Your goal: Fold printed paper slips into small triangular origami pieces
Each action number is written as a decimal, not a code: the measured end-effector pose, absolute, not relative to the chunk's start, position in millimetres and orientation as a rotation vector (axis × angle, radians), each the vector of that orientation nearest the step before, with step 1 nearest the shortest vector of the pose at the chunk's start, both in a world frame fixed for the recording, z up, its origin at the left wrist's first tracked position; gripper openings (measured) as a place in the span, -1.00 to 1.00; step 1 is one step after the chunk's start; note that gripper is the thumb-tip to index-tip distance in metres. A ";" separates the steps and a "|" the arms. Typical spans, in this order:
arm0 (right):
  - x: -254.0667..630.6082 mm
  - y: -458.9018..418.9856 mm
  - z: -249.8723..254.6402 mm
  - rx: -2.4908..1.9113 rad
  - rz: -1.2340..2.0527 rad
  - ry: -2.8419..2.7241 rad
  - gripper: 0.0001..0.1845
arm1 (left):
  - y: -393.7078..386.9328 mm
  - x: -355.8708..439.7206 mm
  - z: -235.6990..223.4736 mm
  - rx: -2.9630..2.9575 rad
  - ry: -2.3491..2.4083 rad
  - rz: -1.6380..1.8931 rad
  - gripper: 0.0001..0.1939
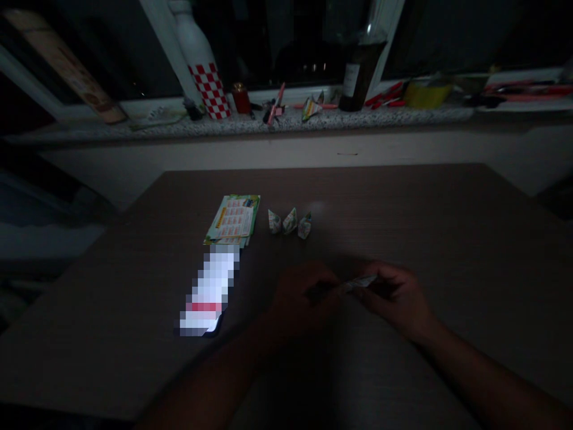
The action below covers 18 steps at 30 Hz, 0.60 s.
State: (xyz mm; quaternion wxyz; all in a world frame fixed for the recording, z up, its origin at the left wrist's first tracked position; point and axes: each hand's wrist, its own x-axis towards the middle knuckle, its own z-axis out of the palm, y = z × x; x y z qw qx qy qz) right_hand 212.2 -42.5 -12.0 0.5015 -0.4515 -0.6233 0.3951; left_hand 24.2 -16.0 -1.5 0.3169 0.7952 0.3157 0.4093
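The room is dark. My left hand (301,301) and my right hand (400,301) meet low over a brown table (430,215), fingers pinched together on a small folded piece of printed paper (360,282) held between them. Three small folded paper figures (290,222) stand in a row just beyond my hands. To their left lies a stack of printed paper sheets (233,220). A lit phone (209,292) lies flat left of my left hand.
A stone windowsill (250,124) runs along the back with a red-and-white checkered bottle (201,63), a dark glass bottle (360,71), a small red can (240,98), pens, a yellow tape roll (427,94) and another folded paper figure (311,107).
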 end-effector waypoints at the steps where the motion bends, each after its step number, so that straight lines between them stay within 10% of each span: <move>1: 212.5 -42.7 -11.7 -1.078 0.906 -1.564 -0.93 | -15.8 24.0 -2.2 2.125 0.814 1.088 -0.94; 18: 209.1 -47.8 -0.6 -0.972 0.646 -1.818 -0.89 | -17.5 27.8 -2.8 2.174 0.709 0.949 -0.90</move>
